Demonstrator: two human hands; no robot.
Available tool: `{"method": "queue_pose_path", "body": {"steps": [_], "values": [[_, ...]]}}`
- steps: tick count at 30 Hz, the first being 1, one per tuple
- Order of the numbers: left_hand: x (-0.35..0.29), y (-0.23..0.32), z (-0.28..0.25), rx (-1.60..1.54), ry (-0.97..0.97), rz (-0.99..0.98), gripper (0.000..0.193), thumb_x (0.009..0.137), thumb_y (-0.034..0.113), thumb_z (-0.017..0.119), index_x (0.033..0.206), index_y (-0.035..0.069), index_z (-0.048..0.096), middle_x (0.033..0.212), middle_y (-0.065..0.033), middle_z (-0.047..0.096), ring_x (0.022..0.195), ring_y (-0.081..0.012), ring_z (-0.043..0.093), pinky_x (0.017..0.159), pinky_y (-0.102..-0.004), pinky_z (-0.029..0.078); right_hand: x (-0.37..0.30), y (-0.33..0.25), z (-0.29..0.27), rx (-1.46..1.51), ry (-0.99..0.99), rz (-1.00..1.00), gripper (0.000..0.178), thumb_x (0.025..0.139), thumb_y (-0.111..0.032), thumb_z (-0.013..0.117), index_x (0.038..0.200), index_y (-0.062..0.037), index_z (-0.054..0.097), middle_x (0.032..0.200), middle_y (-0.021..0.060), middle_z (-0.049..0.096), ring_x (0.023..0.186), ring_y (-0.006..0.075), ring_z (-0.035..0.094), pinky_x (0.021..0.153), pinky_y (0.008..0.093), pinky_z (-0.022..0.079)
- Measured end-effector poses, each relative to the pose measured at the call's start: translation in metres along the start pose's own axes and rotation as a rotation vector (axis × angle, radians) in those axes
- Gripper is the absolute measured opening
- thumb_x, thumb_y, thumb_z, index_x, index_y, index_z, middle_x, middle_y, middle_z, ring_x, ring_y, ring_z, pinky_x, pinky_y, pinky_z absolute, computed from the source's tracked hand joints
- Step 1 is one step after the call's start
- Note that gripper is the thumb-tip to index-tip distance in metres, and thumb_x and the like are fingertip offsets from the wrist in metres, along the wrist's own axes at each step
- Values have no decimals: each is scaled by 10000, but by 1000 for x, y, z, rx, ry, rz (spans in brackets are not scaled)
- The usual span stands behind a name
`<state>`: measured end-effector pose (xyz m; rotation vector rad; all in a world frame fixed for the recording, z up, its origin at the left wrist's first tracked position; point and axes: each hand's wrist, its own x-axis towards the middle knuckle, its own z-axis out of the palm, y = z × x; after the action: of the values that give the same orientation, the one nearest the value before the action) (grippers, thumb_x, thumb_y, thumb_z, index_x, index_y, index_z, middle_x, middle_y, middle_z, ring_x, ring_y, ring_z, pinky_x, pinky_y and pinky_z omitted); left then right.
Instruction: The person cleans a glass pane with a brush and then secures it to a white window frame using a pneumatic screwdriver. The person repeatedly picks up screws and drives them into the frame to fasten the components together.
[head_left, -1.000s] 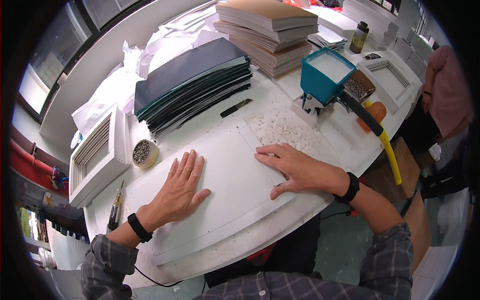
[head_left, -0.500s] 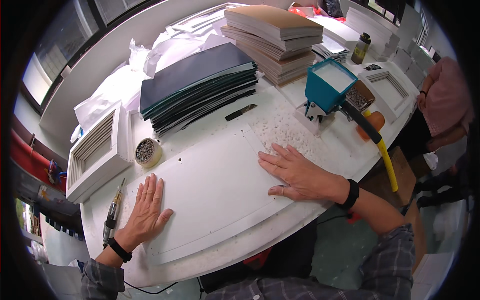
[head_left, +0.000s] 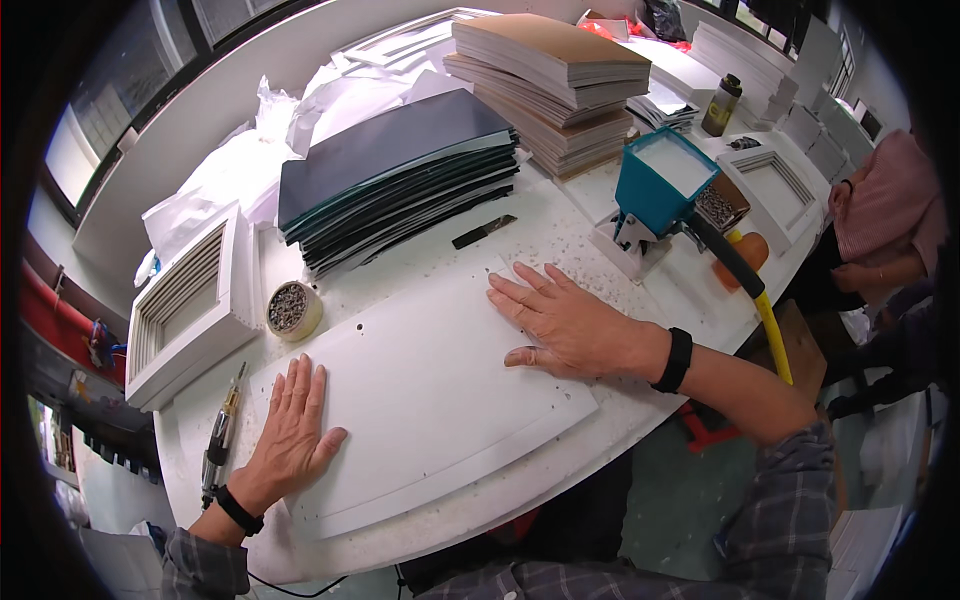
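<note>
- The white desk (head_left: 600, 215), speckled with small chips, carries everything.
- A white sheet (head_left: 420, 390) lies flat on it, near its front edge.
- Dark boards (head_left: 400, 165) are stacked behind it.
- The right hand (head_left: 565, 325) and left hand (head_left: 290, 430) press the sheet, fingers spread, gripping nothing, seemingly to steady it.
- A tape roll (head_left: 293, 309) sits beside it.

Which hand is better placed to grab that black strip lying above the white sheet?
Probably the right hand: it lies flat on the white sheet just below the black strip, while the left hand rests at the sheet's far lower-left corner.
</note>
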<state>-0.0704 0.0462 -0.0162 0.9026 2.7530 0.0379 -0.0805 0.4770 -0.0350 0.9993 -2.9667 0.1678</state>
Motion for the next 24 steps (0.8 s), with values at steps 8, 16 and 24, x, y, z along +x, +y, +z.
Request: {"method": "queue_pose_path", "body": {"steps": [8,16,24], "values": [[-3,1,0,-19,21,2,847,1042,524,395,1600,-67,158,1651,-356,106,1564,-467,70,1273,-526,24,32,16,23,-49,51,77,819,1055,-622,358,1582,3,315,1661,198,284,1548,412,215,1257,556,160],[-3,2,-2,-23,42,6,827,1029,467,441,1596,-74,176,1650,-357,115,1565,-465,81,1272,-528,30,32,23,14,-131,14,306,872,1040,-660,336,1576,27,311,1665,218,261,1553,407,201,1255,551,163],[0,-1,4,9,34,14,818,1048,480,401,1612,-49,134,1658,-346,97,1575,-437,54,1275,-509,25,36,12,25,-21,14,177,833,1053,-624,358,1594,4,280,1671,210,253,1556,407,193,1260,544,159]]}}
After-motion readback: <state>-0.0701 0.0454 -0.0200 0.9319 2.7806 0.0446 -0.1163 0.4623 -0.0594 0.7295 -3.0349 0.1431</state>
